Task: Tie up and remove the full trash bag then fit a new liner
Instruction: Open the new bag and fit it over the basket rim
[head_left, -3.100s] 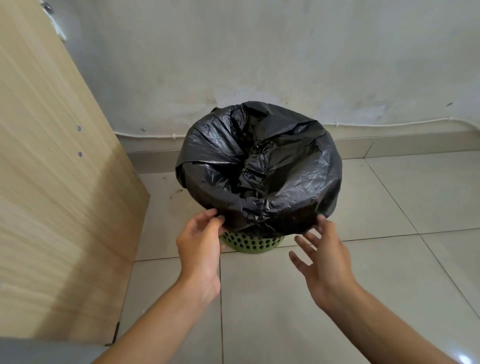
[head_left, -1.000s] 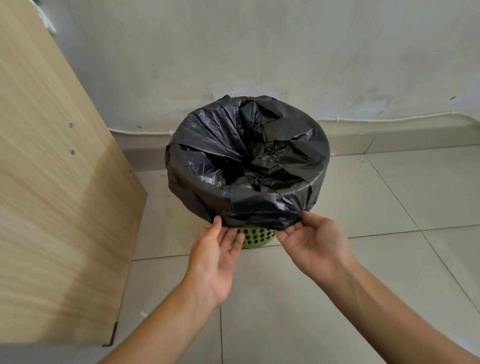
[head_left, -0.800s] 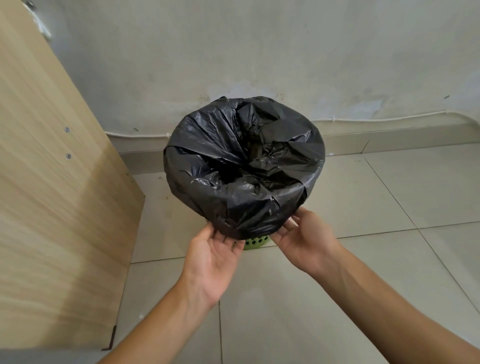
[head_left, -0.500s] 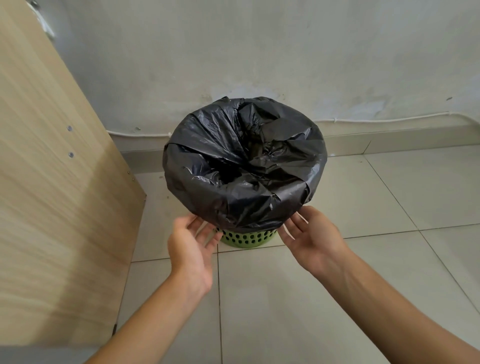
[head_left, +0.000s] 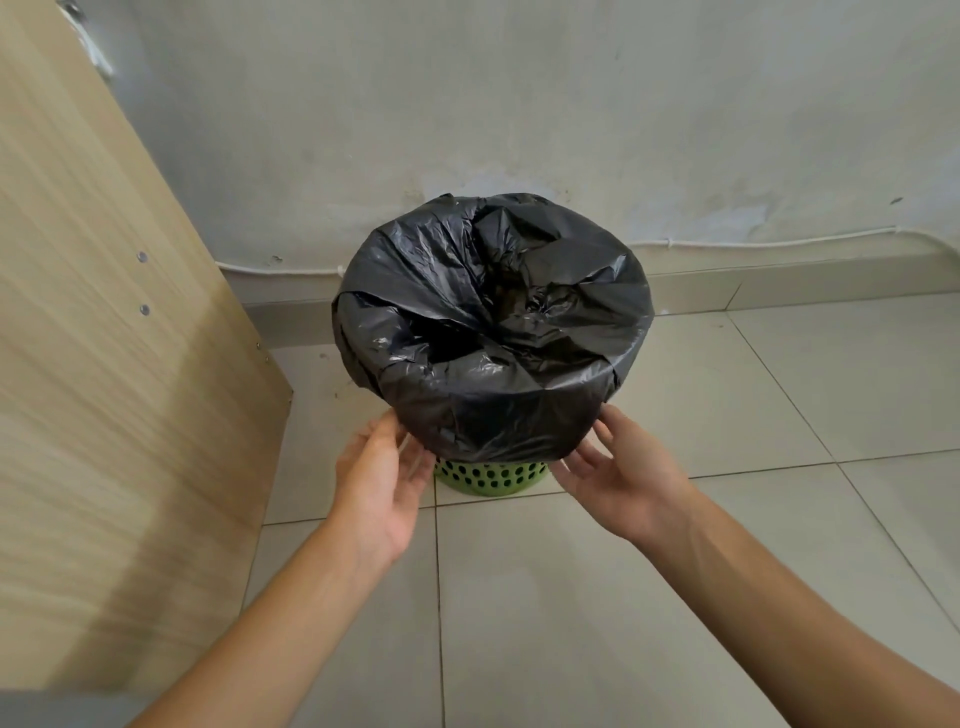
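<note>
Presently both hands are released: left hand and right hand flank the trash bag skirt, gripping nothing. Beyond, the bag drapes the green bin. Judged step: freeing the hem; next, pinch and lift.

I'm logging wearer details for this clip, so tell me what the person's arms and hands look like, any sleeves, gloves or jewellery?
Both forearms are bare up to the frame edge, with no sleeves showing. The left hand and the right hand wear no gloves, and no rings, watch or bracelets are visible on the fingers or wrists. No markings or bandages can be seen on either arm.
</note>
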